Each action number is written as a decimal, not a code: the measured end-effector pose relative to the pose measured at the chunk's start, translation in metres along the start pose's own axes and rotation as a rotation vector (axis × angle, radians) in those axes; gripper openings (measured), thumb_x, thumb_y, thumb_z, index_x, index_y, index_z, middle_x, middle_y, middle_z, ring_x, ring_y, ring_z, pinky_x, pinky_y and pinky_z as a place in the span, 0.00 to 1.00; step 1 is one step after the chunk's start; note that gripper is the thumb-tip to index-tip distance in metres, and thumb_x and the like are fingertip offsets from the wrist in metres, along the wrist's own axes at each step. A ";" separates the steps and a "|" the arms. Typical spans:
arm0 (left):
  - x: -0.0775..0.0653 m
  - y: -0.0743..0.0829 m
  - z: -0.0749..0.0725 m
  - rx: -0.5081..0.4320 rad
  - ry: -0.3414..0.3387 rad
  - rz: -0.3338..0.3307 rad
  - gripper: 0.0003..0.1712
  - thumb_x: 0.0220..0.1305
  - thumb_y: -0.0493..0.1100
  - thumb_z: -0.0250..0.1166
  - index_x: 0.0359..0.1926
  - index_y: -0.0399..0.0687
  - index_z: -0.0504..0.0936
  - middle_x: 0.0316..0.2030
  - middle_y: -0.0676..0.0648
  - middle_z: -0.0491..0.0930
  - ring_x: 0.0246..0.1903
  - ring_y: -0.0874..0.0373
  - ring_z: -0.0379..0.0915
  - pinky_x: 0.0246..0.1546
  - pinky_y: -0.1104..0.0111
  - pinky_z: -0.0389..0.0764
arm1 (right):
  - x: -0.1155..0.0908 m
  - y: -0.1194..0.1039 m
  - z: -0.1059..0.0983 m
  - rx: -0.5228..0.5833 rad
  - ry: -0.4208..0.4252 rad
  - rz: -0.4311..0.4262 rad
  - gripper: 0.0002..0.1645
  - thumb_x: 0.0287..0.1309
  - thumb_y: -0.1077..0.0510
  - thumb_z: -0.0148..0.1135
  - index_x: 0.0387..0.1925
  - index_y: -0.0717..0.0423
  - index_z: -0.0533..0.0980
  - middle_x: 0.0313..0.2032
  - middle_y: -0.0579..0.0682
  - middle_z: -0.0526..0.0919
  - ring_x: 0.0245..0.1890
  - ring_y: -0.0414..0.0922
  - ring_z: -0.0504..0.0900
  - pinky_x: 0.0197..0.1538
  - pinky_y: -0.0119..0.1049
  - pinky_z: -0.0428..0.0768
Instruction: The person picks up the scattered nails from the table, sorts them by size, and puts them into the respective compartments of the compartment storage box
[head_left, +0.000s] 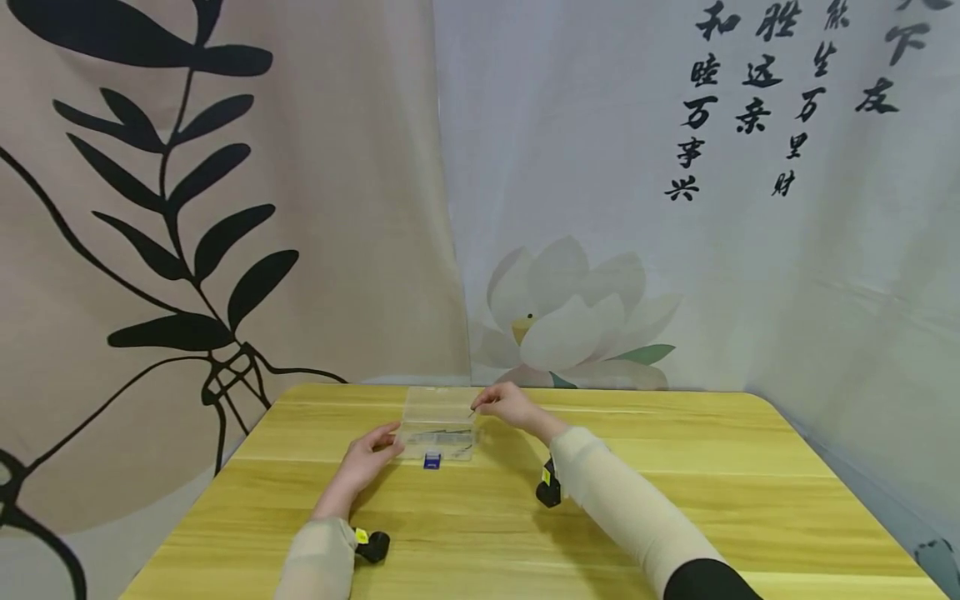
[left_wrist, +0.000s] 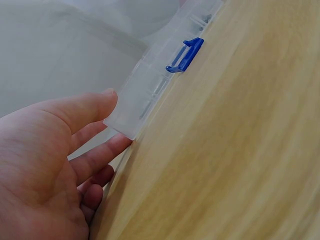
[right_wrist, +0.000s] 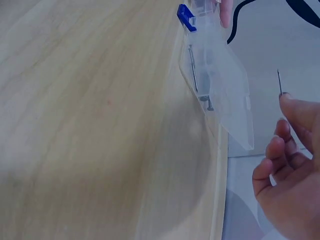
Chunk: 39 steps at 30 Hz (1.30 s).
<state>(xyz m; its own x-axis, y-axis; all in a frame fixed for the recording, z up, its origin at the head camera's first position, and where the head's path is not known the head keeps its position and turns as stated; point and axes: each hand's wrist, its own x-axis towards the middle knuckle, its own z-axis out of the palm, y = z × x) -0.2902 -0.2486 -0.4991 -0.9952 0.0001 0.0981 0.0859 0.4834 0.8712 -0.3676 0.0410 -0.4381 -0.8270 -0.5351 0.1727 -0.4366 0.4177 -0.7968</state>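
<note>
A clear plastic compartment box (head_left: 411,451) lies near the table's far edge, its lid (head_left: 435,403) swung up and back. On its front is a blue latch (left_wrist: 191,56). My left hand (head_left: 366,461) holds the box's left end, thumb on the end and fingers lower down at the corner. Between thumb and fingertip my right hand (head_left: 512,406) pinches a thin metal nail (right_wrist: 279,82) that points upward, apart from the box at its right. Inside the box lie a long nail (right_wrist: 193,68) and a shorter one with a flat head (right_wrist: 209,104).
The wooden table (head_left: 465,533) stretches toward me and to the right. A printed curtain (head_left: 360,208) hangs just behind its far edge. Small black wrist cameras (head_left: 372,547) sit on both sleeves.
</note>
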 end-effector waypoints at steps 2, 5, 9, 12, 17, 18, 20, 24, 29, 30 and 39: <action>0.000 0.000 0.000 0.001 -0.002 0.003 0.29 0.68 0.44 0.62 0.68 0.42 0.69 0.54 0.38 0.76 0.55 0.43 0.70 0.53 0.51 0.72 | 0.000 -0.001 0.002 -0.009 -0.003 0.000 0.10 0.66 0.64 0.57 0.42 0.65 0.83 0.44 0.53 0.84 0.39 0.41 0.76 0.41 0.34 0.74; 0.000 0.000 -0.001 0.007 -0.004 0.010 0.29 0.68 0.44 0.62 0.67 0.41 0.69 0.54 0.37 0.76 0.55 0.43 0.70 0.53 0.51 0.72 | 0.000 -0.002 0.005 -0.026 0.002 0.004 0.10 0.65 0.64 0.58 0.41 0.64 0.83 0.43 0.52 0.84 0.37 0.41 0.75 0.39 0.33 0.72; 0.001 0.000 -0.001 0.006 -0.013 0.012 0.30 0.69 0.45 0.62 0.68 0.41 0.69 0.55 0.37 0.76 0.55 0.42 0.69 0.54 0.50 0.71 | 0.001 -0.004 0.009 -0.068 0.026 -0.003 0.08 0.63 0.65 0.60 0.38 0.62 0.84 0.40 0.51 0.85 0.33 0.40 0.71 0.36 0.32 0.69; 0.002 -0.001 -0.002 0.006 -0.013 0.008 0.30 0.69 0.45 0.62 0.68 0.42 0.69 0.55 0.38 0.75 0.56 0.43 0.69 0.55 0.50 0.71 | 0.003 -0.007 0.012 -0.091 0.041 -0.017 0.07 0.62 0.65 0.61 0.36 0.62 0.84 0.39 0.52 0.85 0.33 0.41 0.70 0.37 0.33 0.68; 0.002 -0.001 -0.003 0.015 -0.015 0.012 0.30 0.69 0.45 0.62 0.68 0.42 0.69 0.55 0.37 0.75 0.56 0.43 0.69 0.54 0.50 0.71 | 0.005 -0.005 0.017 -0.124 0.056 -0.017 0.07 0.62 0.64 0.61 0.35 0.60 0.85 0.40 0.50 0.84 0.41 0.42 0.74 0.46 0.39 0.71; 0.002 0.000 -0.003 0.015 -0.015 0.013 0.30 0.69 0.45 0.62 0.68 0.42 0.69 0.55 0.38 0.75 0.55 0.43 0.69 0.54 0.50 0.71 | 0.006 -0.005 0.019 -0.125 0.055 -0.012 0.07 0.62 0.64 0.61 0.35 0.60 0.85 0.40 0.50 0.83 0.42 0.43 0.75 0.48 0.41 0.72; 0.001 0.000 -0.003 0.013 -0.014 0.013 0.29 0.69 0.45 0.62 0.68 0.42 0.69 0.54 0.38 0.76 0.55 0.43 0.70 0.54 0.50 0.71 | 0.006 -0.004 0.021 -0.129 0.052 -0.013 0.07 0.62 0.64 0.61 0.35 0.60 0.85 0.40 0.49 0.84 0.44 0.44 0.76 0.50 0.43 0.72; 0.001 0.000 -0.002 0.013 -0.010 0.018 0.29 0.69 0.45 0.62 0.67 0.41 0.69 0.53 0.37 0.76 0.55 0.42 0.70 0.54 0.50 0.71 | 0.006 -0.004 0.025 -0.129 0.034 -0.004 0.07 0.62 0.65 0.61 0.36 0.60 0.85 0.41 0.50 0.84 0.44 0.45 0.77 0.49 0.43 0.74; 0.002 -0.002 -0.001 0.004 -0.010 0.017 0.29 0.68 0.44 0.62 0.68 0.42 0.69 0.54 0.38 0.76 0.55 0.42 0.70 0.55 0.50 0.70 | 0.005 -0.005 0.030 -0.150 0.027 0.004 0.07 0.61 0.65 0.61 0.36 0.59 0.85 0.42 0.50 0.83 0.43 0.44 0.76 0.46 0.41 0.73; 0.002 -0.002 -0.001 0.009 -0.011 0.024 0.29 0.69 0.44 0.62 0.68 0.41 0.69 0.54 0.37 0.76 0.55 0.42 0.70 0.54 0.50 0.71 | 0.005 -0.005 0.032 -0.156 0.027 -0.002 0.07 0.61 0.65 0.62 0.36 0.59 0.85 0.42 0.51 0.83 0.43 0.44 0.76 0.48 0.41 0.73; 0.000 -0.002 -0.003 -0.004 -0.003 0.020 0.29 0.68 0.44 0.63 0.67 0.41 0.70 0.53 0.38 0.77 0.54 0.43 0.71 0.55 0.50 0.70 | 0.004 -0.004 0.042 -0.210 0.043 -0.047 0.06 0.57 0.65 0.64 0.33 0.58 0.86 0.35 0.48 0.78 0.39 0.43 0.72 0.49 0.42 0.71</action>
<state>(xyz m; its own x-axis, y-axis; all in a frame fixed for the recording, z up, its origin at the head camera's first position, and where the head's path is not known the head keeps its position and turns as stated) -0.2897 -0.2522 -0.4992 -0.9934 0.0125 0.1139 0.1059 0.4799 0.8709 -0.3542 0.0061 -0.4582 -0.8164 -0.5275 0.2351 -0.5355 0.5390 -0.6501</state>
